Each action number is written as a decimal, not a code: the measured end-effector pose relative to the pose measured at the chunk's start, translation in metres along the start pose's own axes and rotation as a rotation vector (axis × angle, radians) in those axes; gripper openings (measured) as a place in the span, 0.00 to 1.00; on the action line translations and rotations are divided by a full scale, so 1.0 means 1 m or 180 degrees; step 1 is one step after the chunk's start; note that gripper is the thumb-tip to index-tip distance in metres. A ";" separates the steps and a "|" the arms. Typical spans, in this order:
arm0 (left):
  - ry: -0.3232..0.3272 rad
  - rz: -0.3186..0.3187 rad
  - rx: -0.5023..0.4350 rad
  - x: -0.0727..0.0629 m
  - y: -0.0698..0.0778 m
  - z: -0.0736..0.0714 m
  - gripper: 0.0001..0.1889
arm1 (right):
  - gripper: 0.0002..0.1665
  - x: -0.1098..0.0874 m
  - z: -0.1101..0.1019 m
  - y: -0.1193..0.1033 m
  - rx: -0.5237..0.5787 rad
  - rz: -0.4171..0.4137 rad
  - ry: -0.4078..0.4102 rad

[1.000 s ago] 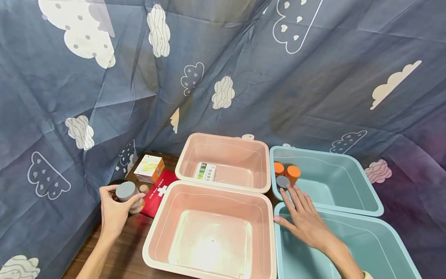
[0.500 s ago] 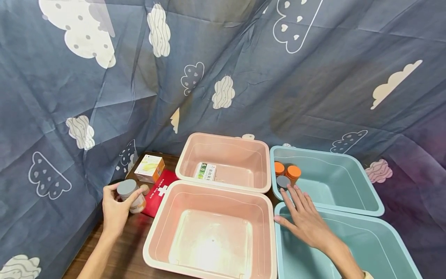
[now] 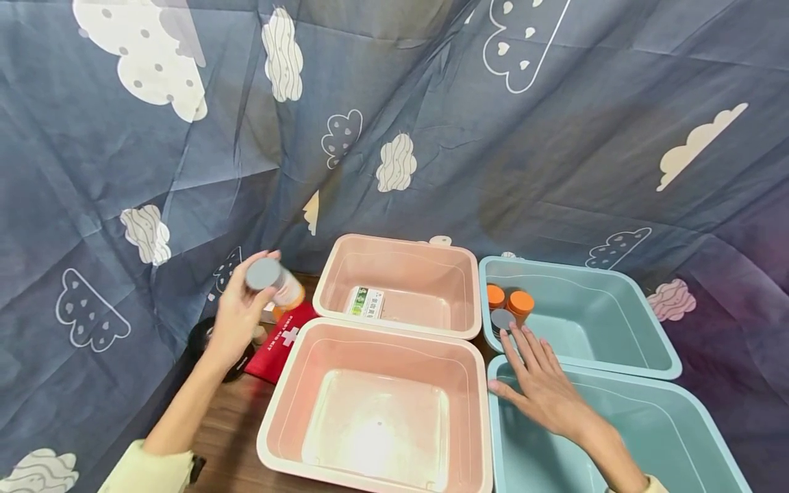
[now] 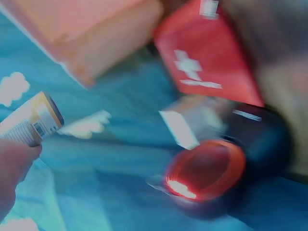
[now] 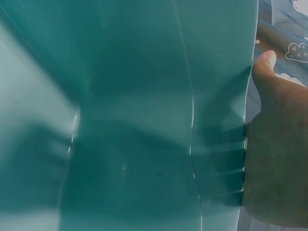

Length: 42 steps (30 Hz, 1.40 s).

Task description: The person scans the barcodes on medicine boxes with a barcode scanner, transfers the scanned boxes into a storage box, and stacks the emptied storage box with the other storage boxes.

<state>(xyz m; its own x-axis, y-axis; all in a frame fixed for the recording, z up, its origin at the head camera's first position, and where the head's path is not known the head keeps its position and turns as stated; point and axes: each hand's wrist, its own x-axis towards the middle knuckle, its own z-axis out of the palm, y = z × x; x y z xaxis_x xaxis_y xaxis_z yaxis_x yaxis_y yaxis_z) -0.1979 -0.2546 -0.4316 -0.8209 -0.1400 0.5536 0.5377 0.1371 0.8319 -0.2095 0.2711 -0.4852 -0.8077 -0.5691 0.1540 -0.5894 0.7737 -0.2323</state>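
Note:
My left hand point(image 3: 237, 315) grips a pill bottle point(image 3: 285, 286) with a grey cap and a white and orange label. It holds the bottle tilted, raised over the red first aid pouch point(image 3: 281, 348) and left of the pink bins. In the left wrist view, the bottle's point(image 4: 29, 120) end points out beyond the fingers. My right hand point(image 3: 548, 394) lies with fingers spread across the adjoining rims of the two blue bins. Its fingertips are right by a grey-capped bottle point(image 3: 502, 320) in the far blue bin, beside two orange-capped bottles point(image 3: 520, 305).
A green and white box point(image 3: 367, 302) lies in the far pink bin point(image 3: 401, 246). The near pink bin point(image 3: 372, 329) and near blue bin point(image 3: 653, 411) stand in front. A dark round object point(image 4: 207, 175) with an orange-red ring sits by the pouch. Patterned cloth hangs behind.
My left hand has lifted the grey-capped bottle off the left side and carried it up and to the right. It now covers most of the white and orange box. The right hand stays put.

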 end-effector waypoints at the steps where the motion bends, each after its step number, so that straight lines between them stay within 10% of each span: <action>1: -0.0111 0.0037 -0.0020 0.009 0.003 0.009 0.35 | 0.57 0.000 -0.001 0.000 -0.0013 -0.0001 -0.0015; 11: -0.1147 -0.0115 -0.0140 0.090 0.021 0.132 0.31 | 0.58 -0.001 -0.017 -0.007 0.0144 0.0102 -0.0042; 19: -0.1492 -0.0516 -0.0233 0.126 0.007 0.241 0.30 | 0.58 0.002 -0.025 -0.012 0.0238 0.0277 -0.0278; 30: -0.1875 -0.0886 -0.0269 0.104 -0.032 0.348 0.31 | 0.57 0.007 -0.025 -0.017 0.0275 0.0246 -0.0360; 42: -0.2250 -0.0958 0.0320 0.085 -0.036 0.405 0.35 | 0.56 0.005 -0.029 -0.021 0.0306 0.0341 -0.0396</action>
<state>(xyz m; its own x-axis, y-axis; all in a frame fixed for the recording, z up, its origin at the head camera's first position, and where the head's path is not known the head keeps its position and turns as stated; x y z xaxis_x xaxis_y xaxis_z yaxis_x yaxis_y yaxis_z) -0.3650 0.1255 -0.4296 -0.8749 0.4691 0.1209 0.2797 0.2854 0.9167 -0.2018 0.2597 -0.4518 -0.8545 -0.5194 0.0050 -0.4913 0.8050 -0.3326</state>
